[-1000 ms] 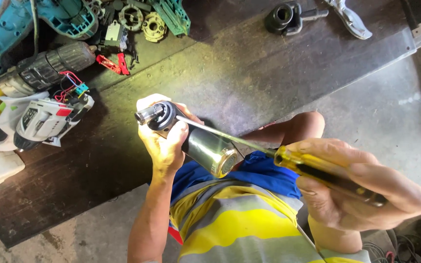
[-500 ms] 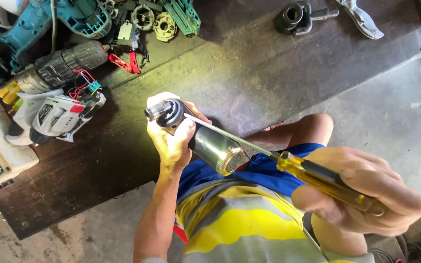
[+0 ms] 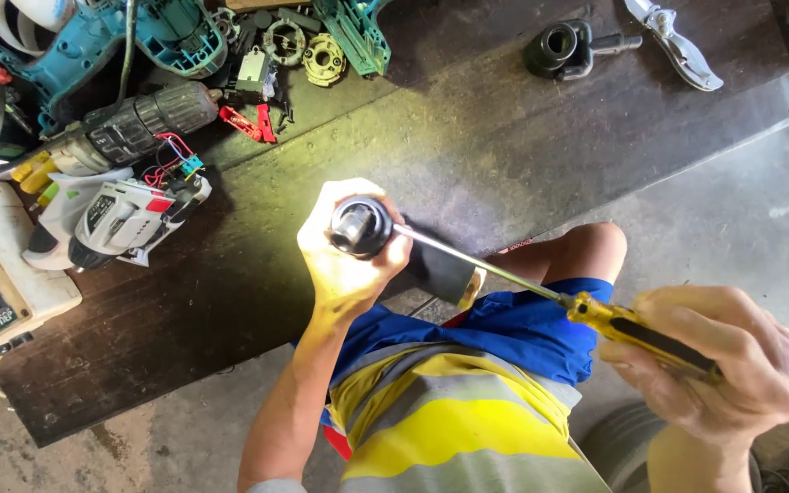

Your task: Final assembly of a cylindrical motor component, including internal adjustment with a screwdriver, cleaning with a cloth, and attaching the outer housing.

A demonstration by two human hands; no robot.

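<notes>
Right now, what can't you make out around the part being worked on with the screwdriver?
Head view only:
- Screwdriver tip: hidden behind the black cylindrical part.
- That part's lower body: covered by left hand.
- Screwdriver handle end: wrapped by right hand.
- Teal tool housing: cut off by top edge.

Cylinder part (image 3: 449, 272) now tilted further down, darker face up; screwdriver (image 3: 595, 315) tip nearer the chuck (image 3: 360, 226)

Dark wooden board (image 3: 468, 137) on concrete floor (image 3: 714, 210); drills (image 3: 120, 137), teal casings (image 3: 139, 36) at its left end, black fitting (image 3: 559, 47) near its far edge.
</notes>
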